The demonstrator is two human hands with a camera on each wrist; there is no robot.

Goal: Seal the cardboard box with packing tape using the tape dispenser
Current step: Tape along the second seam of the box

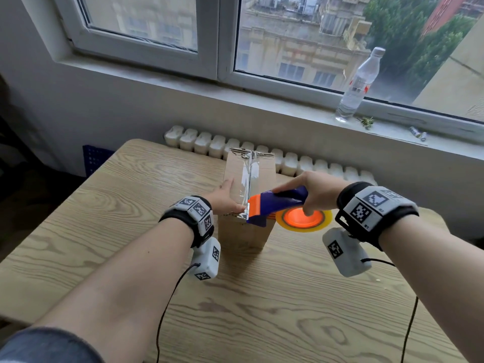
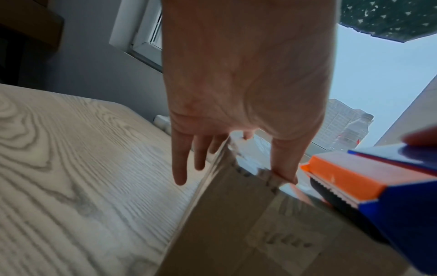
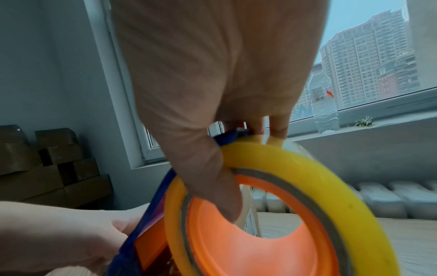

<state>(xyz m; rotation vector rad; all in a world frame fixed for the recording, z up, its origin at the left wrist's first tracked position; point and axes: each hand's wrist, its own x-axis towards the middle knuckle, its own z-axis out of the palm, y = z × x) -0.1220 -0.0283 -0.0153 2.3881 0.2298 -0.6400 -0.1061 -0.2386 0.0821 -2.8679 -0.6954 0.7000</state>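
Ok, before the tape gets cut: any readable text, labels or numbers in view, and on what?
No text reads legibly in any view.
Water bottle label: red and dark print, too small.
Cardboard box side: dark printed marks, blurred.
Wrist bands: square coded markers, tiny characters beside them unreadable.
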